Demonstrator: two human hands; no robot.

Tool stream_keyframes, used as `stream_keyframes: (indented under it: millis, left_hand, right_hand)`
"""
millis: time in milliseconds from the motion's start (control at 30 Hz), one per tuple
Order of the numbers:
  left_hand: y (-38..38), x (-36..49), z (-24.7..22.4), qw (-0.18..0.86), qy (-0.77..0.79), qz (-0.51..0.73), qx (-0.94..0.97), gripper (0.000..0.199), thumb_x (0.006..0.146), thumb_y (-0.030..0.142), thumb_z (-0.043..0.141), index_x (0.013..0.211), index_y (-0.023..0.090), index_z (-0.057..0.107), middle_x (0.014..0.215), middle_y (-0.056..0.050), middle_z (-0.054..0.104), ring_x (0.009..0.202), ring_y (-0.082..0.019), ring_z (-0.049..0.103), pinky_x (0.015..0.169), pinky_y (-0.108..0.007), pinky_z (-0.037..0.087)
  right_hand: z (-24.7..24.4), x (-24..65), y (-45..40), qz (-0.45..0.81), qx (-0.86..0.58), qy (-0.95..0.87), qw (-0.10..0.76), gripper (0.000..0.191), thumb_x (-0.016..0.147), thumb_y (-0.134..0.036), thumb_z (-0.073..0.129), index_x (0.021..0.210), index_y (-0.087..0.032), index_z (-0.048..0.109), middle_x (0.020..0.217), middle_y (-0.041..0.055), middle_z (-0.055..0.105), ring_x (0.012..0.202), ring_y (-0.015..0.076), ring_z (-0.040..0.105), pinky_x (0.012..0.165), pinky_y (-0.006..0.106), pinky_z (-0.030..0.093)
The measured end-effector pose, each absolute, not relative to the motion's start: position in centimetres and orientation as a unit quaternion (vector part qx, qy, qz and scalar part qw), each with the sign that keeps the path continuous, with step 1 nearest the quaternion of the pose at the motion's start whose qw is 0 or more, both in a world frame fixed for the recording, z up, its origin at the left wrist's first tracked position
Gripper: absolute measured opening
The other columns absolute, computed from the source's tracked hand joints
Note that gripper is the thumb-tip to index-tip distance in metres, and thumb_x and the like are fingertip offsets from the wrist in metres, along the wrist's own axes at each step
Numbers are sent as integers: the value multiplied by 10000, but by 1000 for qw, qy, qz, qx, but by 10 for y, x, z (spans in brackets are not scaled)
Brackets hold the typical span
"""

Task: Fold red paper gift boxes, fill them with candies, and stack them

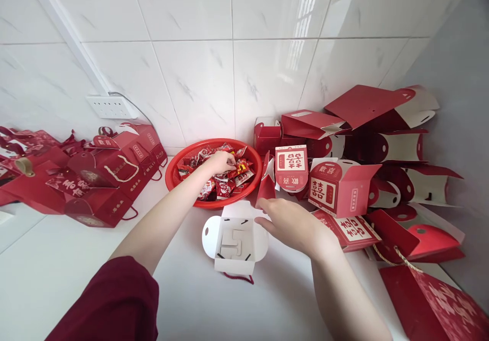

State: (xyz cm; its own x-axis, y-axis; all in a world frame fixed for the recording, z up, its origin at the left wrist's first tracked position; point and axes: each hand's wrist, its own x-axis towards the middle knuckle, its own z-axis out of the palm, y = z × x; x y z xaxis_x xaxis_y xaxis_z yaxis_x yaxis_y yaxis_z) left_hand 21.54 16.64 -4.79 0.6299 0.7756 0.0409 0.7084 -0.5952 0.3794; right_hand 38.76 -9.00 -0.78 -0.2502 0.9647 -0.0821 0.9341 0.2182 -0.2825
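Observation:
My left hand [222, 162] reaches into a red plastic basket [170, 184] of wrapped candies [223, 188]. Its fingers are pinched at a red and yellow candy packet [241, 167]. My right hand [294, 226] hovers at the right side of a small gift box [234, 265], thumb and fingers apart. It is next to the box's right flap, and whether it touches it I cannot tell. The box stands open with its white inside facing up and its flaps spread. A dark red cord [239, 278] shows at its near side. No candy is visible inside the box.
Red gift boxes are heaped at the right, including an upright pink-red box [344, 188] and a bag with a rope handle [431, 295]. More red boxes [114, 178] lie at the left. Behind the white table [214, 315] rises a tiled wall with a socket [110, 107].

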Motion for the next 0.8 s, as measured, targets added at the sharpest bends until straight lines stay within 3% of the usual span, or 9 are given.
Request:
stream_keyframes:
  millis: [100,167,267,333,400,467,567,733,800]
  left_hand:
    - [159,202,-31,176,424,158,874,129,772,283,703,824,166,717,853,-58,729,856,-228,665,843,-330,480]
    - [145,191,-18,179,436,200,859,205,824,336,656,800,137,697,814,-84,717,829,-243,659,821,-365,490]
    - [103,172,-2,213,440,245,837,271,849,370,642,962,126,676,913,-104,725,839,-227,673,785,-359,527]
    - [62,162,3,344,401,277,803,410,804,359,717,1151,161,621,1042,-95,722,889,-205,688,791,-335,556]
    - [19,157,3,472,374,277,749,412,777,354,758,1126,169,639,984,-81,731,879,-206,700,794,-338,573]
    - [-15,156,-2,524,371,266,719,366,746,336,793,1040,152,675,957,-81,732,862,-211,707,795,-334,581]
    - [-41,161,-12,527,393,304,690,343,778,371,761,1044,164,694,999,-78,727,888,-219,703,791,-327,583]
    - [-38,162,-19,484,441,259,710,370,853,478,641,700,147,697,674,-24,662,677,-161,641,663,-273,548]
    - [-36,158,-16,447,444,253,735,359,844,485,643,710,157,700,662,-9,641,647,-143,607,639,-256,522]
  right_hand:
    - [-9,392,-88,133,-611,-778,64,196,971,-307,501,1060,-171,610,939,97,717,876,286,695,640,319,440]
    - [-8,395,-88,144,-609,-776,85,189,974,-313,496,1040,-177,609,949,94,715,891,281,690,656,320,445]
    - [-3,399,-89,170,-598,-772,132,185,981,-300,476,1048,-192,610,948,80,715,868,251,686,671,314,454]
    - [0,400,-88,206,-567,-777,178,180,980,-301,482,1078,-206,600,960,63,713,860,229,680,683,309,466]
    - [1,397,-87,267,-504,-788,232,197,974,-316,509,1136,-224,574,1017,45,708,897,209,673,727,307,488]
    - [0,391,-84,337,-425,-793,279,215,971,-332,532,1159,-230,554,1081,33,697,939,186,667,785,302,505]
    - [-6,377,-79,383,-372,-781,323,212,958,-306,565,1151,-219,546,1054,17,698,897,155,669,780,285,516]
    - [-15,367,-74,390,-395,-757,345,338,914,-195,609,1235,-239,511,986,-17,691,847,127,655,740,248,504]
    - [-16,368,-74,385,-402,-751,356,366,924,-180,582,1267,-244,473,1005,-17,686,846,121,648,755,249,497]
